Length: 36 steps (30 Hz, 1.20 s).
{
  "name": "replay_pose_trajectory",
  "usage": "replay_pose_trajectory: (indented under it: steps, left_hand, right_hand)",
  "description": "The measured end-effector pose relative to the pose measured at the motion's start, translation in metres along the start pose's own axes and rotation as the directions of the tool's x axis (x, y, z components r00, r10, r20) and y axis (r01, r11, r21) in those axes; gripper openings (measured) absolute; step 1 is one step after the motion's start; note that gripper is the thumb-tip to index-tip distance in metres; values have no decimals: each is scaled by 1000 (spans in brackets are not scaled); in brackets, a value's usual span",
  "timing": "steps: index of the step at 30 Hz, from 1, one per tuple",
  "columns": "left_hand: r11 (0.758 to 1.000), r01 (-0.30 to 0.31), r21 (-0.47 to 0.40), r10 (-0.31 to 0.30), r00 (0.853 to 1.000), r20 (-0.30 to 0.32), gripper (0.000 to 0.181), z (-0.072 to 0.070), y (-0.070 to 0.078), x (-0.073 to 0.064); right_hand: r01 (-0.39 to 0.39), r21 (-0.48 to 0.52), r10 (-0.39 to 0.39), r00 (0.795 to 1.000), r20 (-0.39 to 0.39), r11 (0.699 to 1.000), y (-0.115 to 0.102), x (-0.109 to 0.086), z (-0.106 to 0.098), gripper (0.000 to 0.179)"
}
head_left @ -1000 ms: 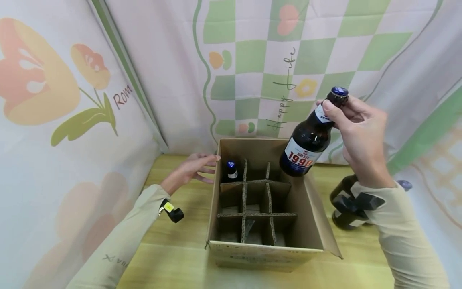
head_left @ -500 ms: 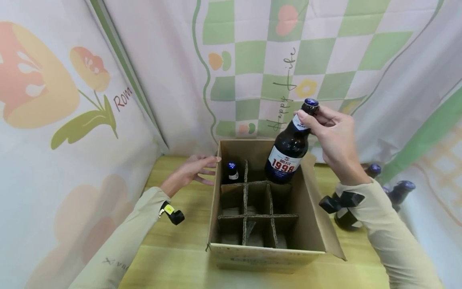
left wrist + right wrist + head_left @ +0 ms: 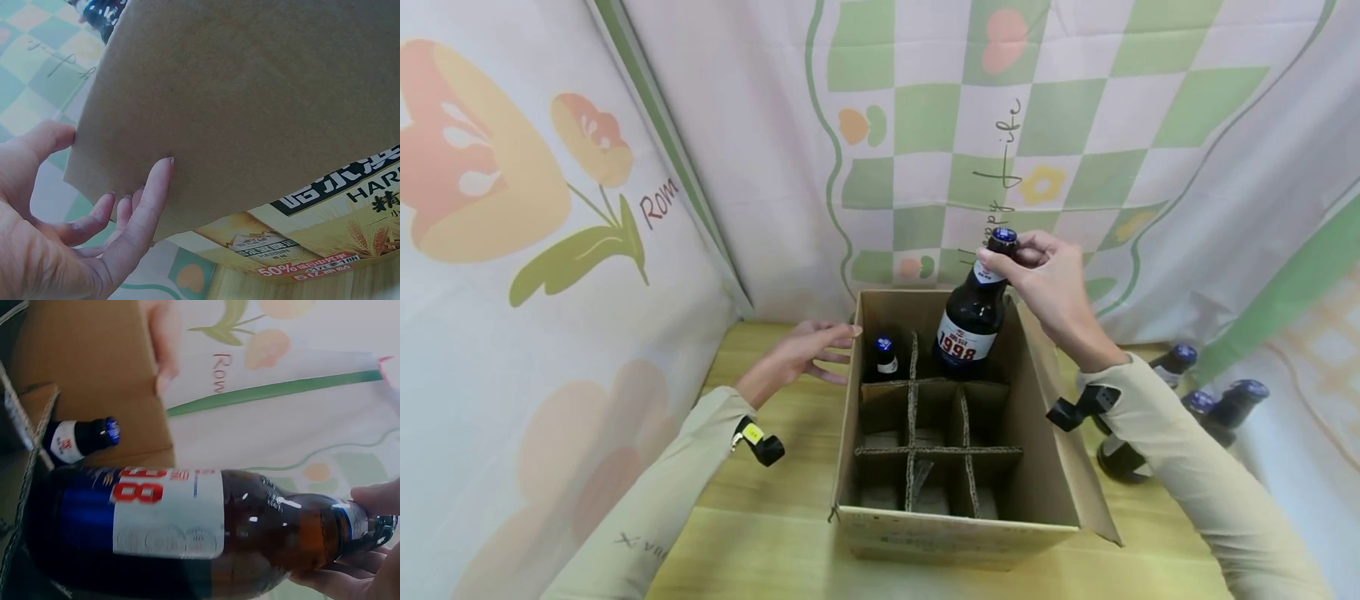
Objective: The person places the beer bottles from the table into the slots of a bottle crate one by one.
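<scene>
My right hand (image 3: 1052, 283) grips a brown beer bottle (image 3: 970, 321) by its neck, thumb in front. Capped in blue and labelled "1998", the bottle tilts slightly, its base at the back middle compartment of the cardboard box (image 3: 1037, 417). How deep the base sits is hidden. Another beer bottle (image 3: 885, 357) stands in the back left compartment; in the right wrist view its neck (image 3: 75, 439) shows beside the held one. With fingers fairly straight, my left hand (image 3: 808, 350) touches the box's left wall, and the left wrist view shows its fingertips against the brown cardboard (image 3: 219, 112).
Cardboard dividers (image 3: 940, 450) split the box into several compartments. Its right flap (image 3: 1093, 492) leans outward. More capped bottles (image 3: 1232, 404) stand right of the box, partly behind my right sleeve. Printed curtains (image 3: 760, 167) close off the back and sides of the wooden table (image 3: 760, 533).
My right hand has carried the bottle left and down, from over the box's right side into its back middle part. My left hand has stayed at the left wall.
</scene>
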State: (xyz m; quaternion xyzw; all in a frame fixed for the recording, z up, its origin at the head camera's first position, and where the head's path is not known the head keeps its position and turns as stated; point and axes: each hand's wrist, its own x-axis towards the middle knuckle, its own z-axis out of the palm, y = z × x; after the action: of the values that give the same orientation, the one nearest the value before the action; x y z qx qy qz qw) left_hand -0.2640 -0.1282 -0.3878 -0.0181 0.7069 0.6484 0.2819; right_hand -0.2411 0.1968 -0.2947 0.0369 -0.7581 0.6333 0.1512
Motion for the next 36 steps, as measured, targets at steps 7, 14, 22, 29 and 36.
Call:
replay_pose_trajectory:
  steps: [7,14,22,29,36]
  left_hand:
    - [1000,2,0,-2,1000,2,80,0,-1,2]
    - [1000,5,-9,-5,1000,3,80,1,0,2]
    - [1000,-2,-7,2,1000,0,76,2,0,2]
    - [1000,0,-8,0,1000,2,75,5,2,1]
    - [1000,-2,-6,2,1000,8,73,6,2,1]
  right_hand:
    - [30,-108,-26,999,45,994,5,1,11,33]
    - [42,-206,-18,993,117,978,8,4,18,36]
    - [91,-346,-1,968,249,934,-4,11,13,36]
    - [141,-397,-2,944,330,907,-10,17,9,34]
    - [179,-405,10,906,423,897,-12,21,7,33]
